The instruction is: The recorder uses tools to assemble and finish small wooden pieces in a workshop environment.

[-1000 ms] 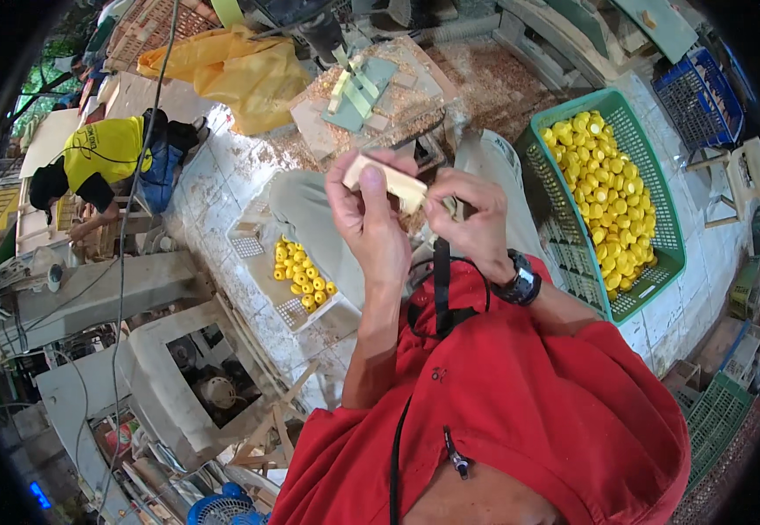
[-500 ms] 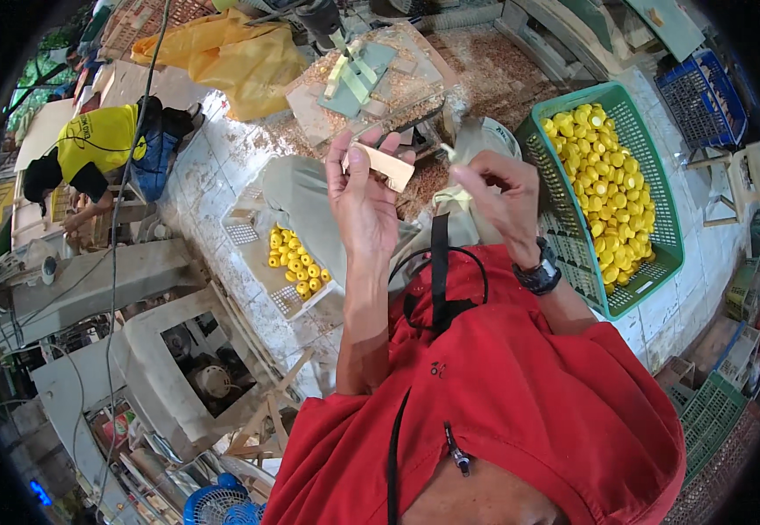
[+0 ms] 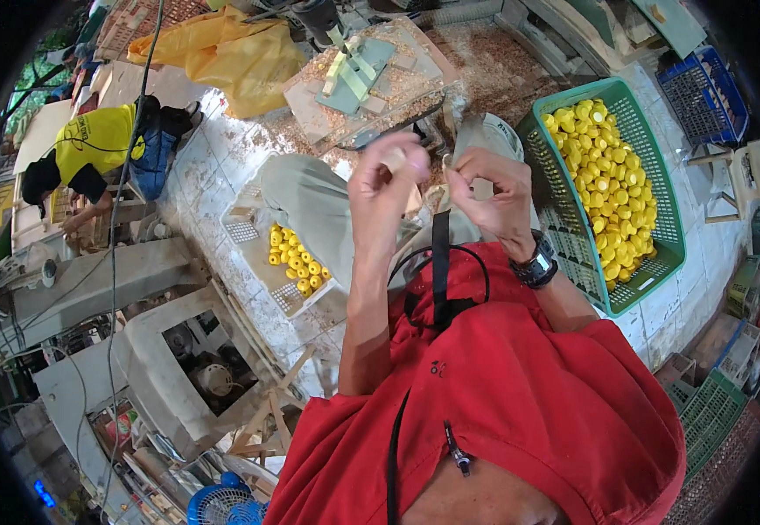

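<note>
In front of my lap my left hand [image 3: 381,188] is curled, its fingers smeared by motion. A light wooden block [image 3: 413,202] shows below those fingers, mostly hidden by the hand. Close to its right, my right hand [image 3: 495,188] pinches a small pale piece [image 3: 446,161] between thumb and fingertips; its kind is too small to tell. The two hands are apart by a narrow gap. Beyond them stands a machine table [image 3: 419,54] strewn with wood shavings, carrying a green plate [image 3: 373,66] with pale green strips fixed on it.
A green crate [image 3: 609,302] of yellow round pieces stands at my right. By my left knee is a white basket [image 3: 241,231] with yellow beads [image 3: 297,258]. A yellow sheet [image 3: 231,61] lies far left, near a bending person [image 3: 104,140]. A cable [image 3: 117,201] hangs at left.
My left hand has turned and curled, moving right toward my right hand, so the wooden block is now mostly hidden. The right hand has shifted slightly left, its fingers drawn into a tighter pinch.
</note>
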`<state>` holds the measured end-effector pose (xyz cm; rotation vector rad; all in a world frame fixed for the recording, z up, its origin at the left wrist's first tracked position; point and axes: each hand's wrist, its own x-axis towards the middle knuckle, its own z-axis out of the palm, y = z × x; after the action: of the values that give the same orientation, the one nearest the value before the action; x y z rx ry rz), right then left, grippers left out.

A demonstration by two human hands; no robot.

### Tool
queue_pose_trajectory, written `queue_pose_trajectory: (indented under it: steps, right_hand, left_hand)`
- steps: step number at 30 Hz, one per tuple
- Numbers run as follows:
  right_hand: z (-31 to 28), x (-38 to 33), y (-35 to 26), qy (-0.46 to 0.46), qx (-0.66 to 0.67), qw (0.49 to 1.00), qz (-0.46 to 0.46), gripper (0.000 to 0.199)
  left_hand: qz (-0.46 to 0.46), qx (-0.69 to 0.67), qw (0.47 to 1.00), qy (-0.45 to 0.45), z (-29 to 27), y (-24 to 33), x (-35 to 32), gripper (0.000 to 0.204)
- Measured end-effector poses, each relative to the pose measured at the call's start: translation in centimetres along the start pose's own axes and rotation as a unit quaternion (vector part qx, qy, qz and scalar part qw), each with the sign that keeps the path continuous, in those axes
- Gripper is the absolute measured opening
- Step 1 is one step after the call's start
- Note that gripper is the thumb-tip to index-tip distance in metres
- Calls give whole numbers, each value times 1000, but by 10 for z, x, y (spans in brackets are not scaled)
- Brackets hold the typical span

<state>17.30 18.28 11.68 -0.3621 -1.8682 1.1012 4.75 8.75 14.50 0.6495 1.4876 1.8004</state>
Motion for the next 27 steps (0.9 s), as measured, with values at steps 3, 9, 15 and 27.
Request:
queue_pose_trajectory:
  steps: [3, 9, 15, 27]
  right_hand:
    - [3, 6, -1, -30, -13, 999, -11, 13]
    - [1, 4, 0, -37, 98, 980, 169, 6]
    - [5, 8, 15, 53, 172, 955, 237, 16]
    - [7, 12, 12, -106, 116, 955, 251, 24]
  left_hand:
    - [10, 53, 997, -51, 0, -9, -3, 11]
    - [-39, 45, 998, -12, -3, -14, 3, 12]
    - [13, 79, 995, 55, 3, -28, 2, 17]
    - [-74, -28, 995, 67, -3, -41, 9, 14]
